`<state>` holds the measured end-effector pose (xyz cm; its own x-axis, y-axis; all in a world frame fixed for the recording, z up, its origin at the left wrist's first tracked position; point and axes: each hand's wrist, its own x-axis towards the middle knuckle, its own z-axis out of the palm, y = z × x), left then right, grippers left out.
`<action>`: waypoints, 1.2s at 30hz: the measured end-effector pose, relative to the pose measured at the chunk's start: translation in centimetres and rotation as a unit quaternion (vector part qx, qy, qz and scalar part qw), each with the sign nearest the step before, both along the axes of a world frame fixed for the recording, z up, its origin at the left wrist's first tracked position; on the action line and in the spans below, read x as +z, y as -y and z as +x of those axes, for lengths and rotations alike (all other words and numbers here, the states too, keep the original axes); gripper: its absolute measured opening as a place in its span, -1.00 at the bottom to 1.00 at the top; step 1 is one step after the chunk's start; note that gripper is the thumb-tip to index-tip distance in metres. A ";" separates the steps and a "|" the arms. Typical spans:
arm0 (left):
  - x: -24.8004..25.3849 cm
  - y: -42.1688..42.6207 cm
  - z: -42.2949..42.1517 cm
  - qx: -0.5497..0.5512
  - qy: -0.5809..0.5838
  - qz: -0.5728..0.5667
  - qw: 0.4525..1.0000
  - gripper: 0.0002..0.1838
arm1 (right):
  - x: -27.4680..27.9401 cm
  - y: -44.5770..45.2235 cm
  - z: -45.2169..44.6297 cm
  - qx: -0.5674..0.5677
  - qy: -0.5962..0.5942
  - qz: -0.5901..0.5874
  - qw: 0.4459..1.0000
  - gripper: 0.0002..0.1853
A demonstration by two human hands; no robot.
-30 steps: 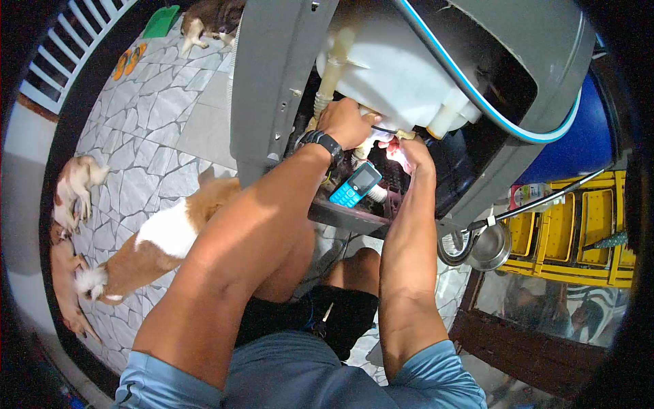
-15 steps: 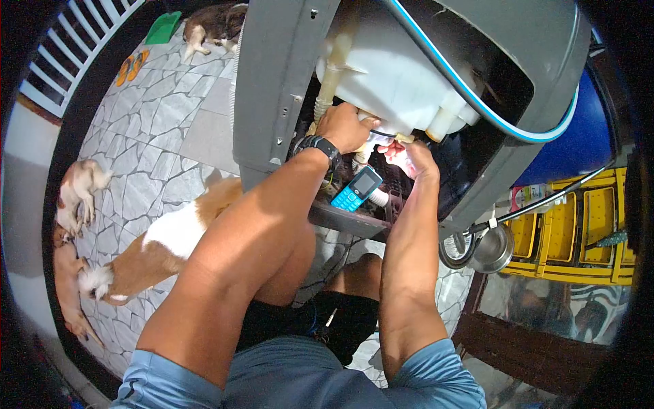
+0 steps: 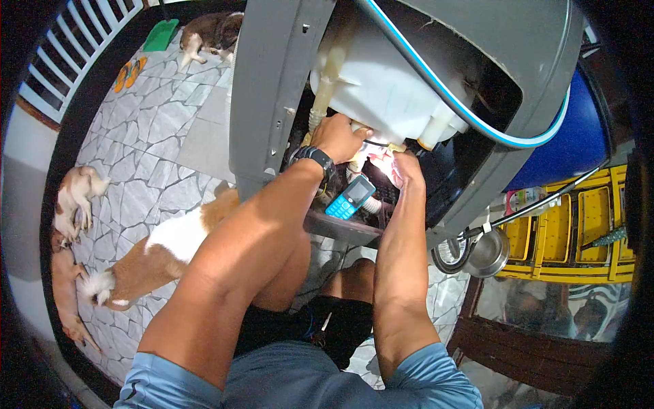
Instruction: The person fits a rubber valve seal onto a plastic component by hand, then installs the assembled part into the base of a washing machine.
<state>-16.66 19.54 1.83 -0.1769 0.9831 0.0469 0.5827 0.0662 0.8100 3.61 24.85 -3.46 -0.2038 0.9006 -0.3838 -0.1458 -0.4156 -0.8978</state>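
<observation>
Both hands are inside the open grey machine housing (image 3: 262,88), under a white tub (image 3: 381,82). My left hand (image 3: 339,142), with a dark watch on the wrist, has its fingers closed at one end of a short black cable (image 3: 375,143). My right hand (image 3: 398,167) is closed at the cable's other end, by a small yellowish piece (image 3: 396,147). Bright light falls on its fingers. Below the hands a blue keypad phone (image 3: 350,198) leans on the housing's lower edge, beside a ribbed white hose (image 3: 372,204).
A blue-and-white hose (image 3: 456,102) crosses the housing. At the right are a blue drum (image 3: 565,136), a metal bowl (image 3: 488,252) and a yellow folded ladder (image 3: 555,228). A brown-and-white dog (image 3: 180,235) stands at my left; other dogs lie on the tiled floor (image 3: 163,109).
The housing and both hands sit slightly further left in view, and the phone looks a little lower. Both hands keep nearly the same hold at the cable.
</observation>
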 end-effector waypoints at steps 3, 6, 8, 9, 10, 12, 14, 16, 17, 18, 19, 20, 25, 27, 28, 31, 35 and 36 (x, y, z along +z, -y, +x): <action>0.2 -0.3 0.2 0.005 0.004 -0.062 0.998 -0.57 | -0.3 -0.2 0.2 0.001 0.028 -0.011 1.000 -0.76; 0.8 0.0 0.1 0.007 0.014 -0.093 0.996 -0.57 | -0.7 -1.1 -0.5 0.038 0.168 0.020 0.985 -0.80; 1.2 0.4 0.2 0.011 0.012 -0.074 0.997 -0.56 | -0.9 -0.8 -0.6 0.045 0.257 0.049 0.964 -0.84; 1.6 0.6 0.1 0.016 0.010 -0.056 0.998 -0.55 | -0.9 -1.1 -0.6 0.047 0.256 0.050 0.964 -0.84; 2.3 0.7 -0.2 0.000 0.038 -0.093 0.995 -0.53 | -0.9 -1.2 -0.3 0.054 0.212 0.051 0.974 -0.86; 1.9 0.6 -0.1 -0.007 0.039 -0.087 0.995 -0.53 | -0.6 -1.0 0.7 0.069 0.167 0.018 0.983 -0.80; 1.6 0.5 -0.3 -0.012 0.038 -0.077 0.996 -0.52 | -0.1 -0.5 1.0 0.067 0.113 0.017 0.991 -0.78; 2.4 0.9 -0.3 0.000 0.053 -0.081 0.995 -0.53 | 0.0 -0.6 1.5 0.080 0.019 0.010 0.997 -0.74; 2.6 1.0 -0.5 0.002 0.053 -0.083 0.995 -0.53 | 0.0 -0.7 1.7 0.082 0.019 0.008 0.996 -0.74; 2.3 0.9 -0.5 0.000 0.055 -0.084 0.995 -0.53 | 0.1 -0.8 1.9 0.096 0.023 0.007 0.995 -0.75; 2.2 0.7 -0.4 -0.003 0.057 -0.083 0.995 -0.54 | 0.1 -0.9 2.0 0.111 0.027 0.008 0.993 -0.76; 2.1 0.7 -0.3 0.003 0.051 -0.071 0.996 -0.55 | 0.1 -1.0 2.0 0.109 0.046 0.003 0.993 -0.79; 2.4 0.5 -0.2 -0.007 0.040 -0.094 0.995 -0.56 | 0.0 -1.8 1.7 0.110 0.080 -0.035 0.990 -0.78; 2.2 0.6 -0.1 -0.005 0.034 -0.068 0.997 -0.55 | 0.3 -2.0 1.7 0.150 0.159 -0.025 0.976 -0.77; 2.2 0.6 -0.2 -0.010 0.028 -0.068 0.997 -0.54 | 1.2 -1.2 1.0 0.134 0.202 -0.028 0.970 -0.77; 1.6 0.1 -0.1 -0.005 0.013 -0.079 0.997 -0.54 | -1.1 -1.6 1.1 0.094 0.095 0.029 0.991 -0.72; 0.2 -0.5 0.1 -0.003 0.001 -0.066 0.998 -0.55 | -1.3 -1.1 0.4 0.019 0.045 0.042 0.998 -0.71; 0.7 -0.1 0.2 0.003 0.015 -0.051 0.999 -0.56 | -1.5 -1.0 0.6 0.006 0.000 0.035 0.999 -0.80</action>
<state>-16.43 19.61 2.57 -0.1825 0.9815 -0.0586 0.5581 0.1525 0.8156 4.22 25.86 -4.99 -0.2144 0.9227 -0.3204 -0.1416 -0.3539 -0.9245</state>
